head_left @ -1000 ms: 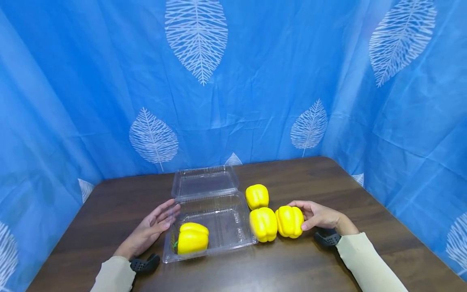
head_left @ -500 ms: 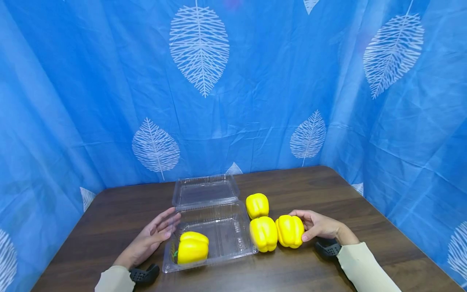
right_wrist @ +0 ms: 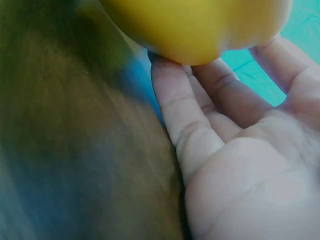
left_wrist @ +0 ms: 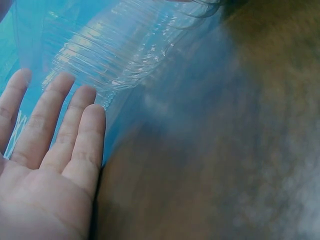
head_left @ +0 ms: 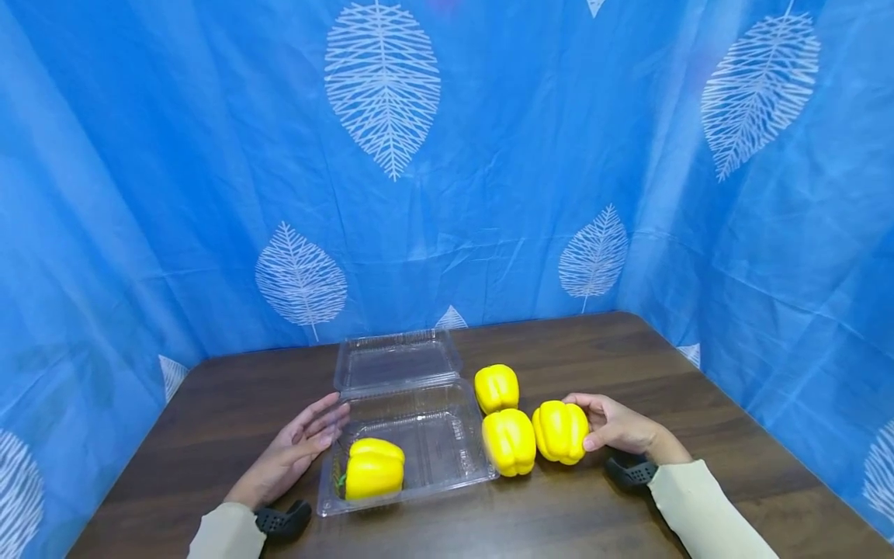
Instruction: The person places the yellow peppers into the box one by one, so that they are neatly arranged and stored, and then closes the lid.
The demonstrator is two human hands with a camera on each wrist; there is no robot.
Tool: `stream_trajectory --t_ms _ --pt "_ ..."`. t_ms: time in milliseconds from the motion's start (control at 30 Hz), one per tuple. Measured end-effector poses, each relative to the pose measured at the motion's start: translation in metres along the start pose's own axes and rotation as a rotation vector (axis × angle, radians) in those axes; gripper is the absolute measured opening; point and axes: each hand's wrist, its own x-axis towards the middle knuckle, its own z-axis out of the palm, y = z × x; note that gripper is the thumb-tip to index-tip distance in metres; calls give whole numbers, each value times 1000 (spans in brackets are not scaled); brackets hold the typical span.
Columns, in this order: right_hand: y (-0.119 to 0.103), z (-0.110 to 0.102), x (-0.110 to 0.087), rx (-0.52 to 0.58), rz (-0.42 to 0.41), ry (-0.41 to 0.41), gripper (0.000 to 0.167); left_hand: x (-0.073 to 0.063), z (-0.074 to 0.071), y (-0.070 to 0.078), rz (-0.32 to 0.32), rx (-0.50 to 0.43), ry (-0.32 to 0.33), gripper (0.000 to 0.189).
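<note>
In the head view, my right hand point(head_left: 624, 428) grips a yellow bell pepper point(head_left: 560, 433) from its right side, thumb in front and fingers behind. The right wrist view shows the fingertips against the underside of this pepper point(right_wrist: 195, 30). My left hand point(head_left: 289, 450) has its fingers extended at the left side of a clear plastic clamshell container point(head_left: 443, 454), and the left wrist view shows the fingertips by its ridged wall point(left_wrist: 120, 60). One yellow bell pepper point(head_left: 375, 470) lies in the container's left front corner, its green stem to the left.
Two more yellow bell peppers stand right of the container: a near one point(head_left: 509, 442) overlapping its rim in view and a farther one point(head_left: 497, 388). The container's lid point(head_left: 398, 362) lies folded back behind it. A blue leaf-print curtain point(head_left: 475, 194) hangs beyond the brown wooden table point(head_left: 573, 353).
The bell pepper in my right hand sits slightly higher against its neighbour than before. My left hand stays at the container. The head view has tilted a little.
</note>
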Motion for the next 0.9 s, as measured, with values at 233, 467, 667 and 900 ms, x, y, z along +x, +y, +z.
stream_trajectory --t_ms 233,467,667,900 --pt "-1 -3 2 -5 -46 62 42 -1 -1 1 21 -21 14 74" --pt "5 -7 -2 104 -142 108 42 2 1 4 1 -6 29 74" --pt "3 -4 -3 136 -126 156 44 2 2 2 11 4 17 74" --pt "1 1 -4 155 -94 193 45 3 2 1 12 13 7 74"
